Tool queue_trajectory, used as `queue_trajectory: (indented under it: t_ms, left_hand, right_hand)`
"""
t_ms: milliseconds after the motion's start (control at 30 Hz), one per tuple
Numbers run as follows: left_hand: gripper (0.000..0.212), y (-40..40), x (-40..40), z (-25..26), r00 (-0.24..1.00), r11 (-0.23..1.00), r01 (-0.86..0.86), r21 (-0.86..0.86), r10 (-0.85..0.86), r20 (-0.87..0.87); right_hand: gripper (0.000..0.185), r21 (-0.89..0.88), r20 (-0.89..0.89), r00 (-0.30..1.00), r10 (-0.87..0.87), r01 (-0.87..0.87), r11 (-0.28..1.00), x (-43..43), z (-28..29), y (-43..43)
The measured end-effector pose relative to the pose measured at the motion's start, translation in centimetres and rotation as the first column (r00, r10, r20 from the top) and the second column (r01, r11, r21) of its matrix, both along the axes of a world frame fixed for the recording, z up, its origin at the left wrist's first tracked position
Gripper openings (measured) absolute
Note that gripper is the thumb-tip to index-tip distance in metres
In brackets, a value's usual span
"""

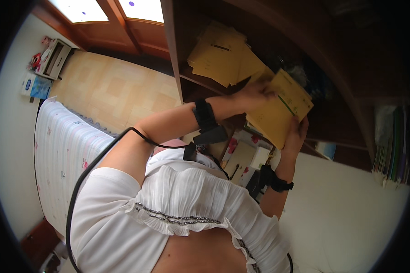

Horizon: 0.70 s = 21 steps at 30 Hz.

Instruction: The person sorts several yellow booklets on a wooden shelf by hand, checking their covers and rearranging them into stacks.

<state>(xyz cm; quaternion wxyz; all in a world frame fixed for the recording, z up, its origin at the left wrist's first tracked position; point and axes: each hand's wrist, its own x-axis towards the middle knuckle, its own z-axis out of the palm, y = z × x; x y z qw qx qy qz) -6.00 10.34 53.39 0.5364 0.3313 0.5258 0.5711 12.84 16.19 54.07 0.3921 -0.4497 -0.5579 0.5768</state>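
My right hand [295,136] grips a stack of yellow paper booklets [271,124] by its lower right edge, the thumb on top. An upper yellow booklet [292,92] with a green stripe and printing lies tilted over the stack. My left hand [258,95] is blurred. Its fingertips meet the left edge of that upper booklet, and I cannot tell whether they pinch it. Just beyond the left hand, more yellow booklets [222,54] lie in a loose, fanned pile on a dark wooden shelf [203,82].
Clear plastic wrapping [294,70] lies deeper in the shadowed shelf. Upright books or folders [391,146] stand at the right. A bed with a striped cover [68,146], a small cabinet [54,59] and a wooden door [133,34] are to the left. A black cable [89,170] runs along my left arm.
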Motion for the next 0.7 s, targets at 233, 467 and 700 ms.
queue_trajectory:
  t_ms: [233,467,700]
  left_hand:
    - [0.043,-4.2,-3.6,-2.1,0.991,0.992,0.043,0.120,-0.057,0.119]
    - [0.040,-9.9,-7.0,-4.5,0.934,0.980,-0.023,-0.196,0.090,0.345]
    - [0.042,-10.3,-7.8,-4.5,0.880,0.995,-0.065,-0.079,0.094,0.465]
  right_hand:
    - [0.059,0.214,0.493,0.865,-0.095,-0.015,0.977,-0.1,-0.4,1.7]
    - [0.058,0.260,0.964,0.133,-0.231,-0.288,0.921,-0.5,3.6,2.6]
    - [0.050,0.510,0.855,0.440,-0.274,-0.616,0.600,-5.9,4.2,3.0]
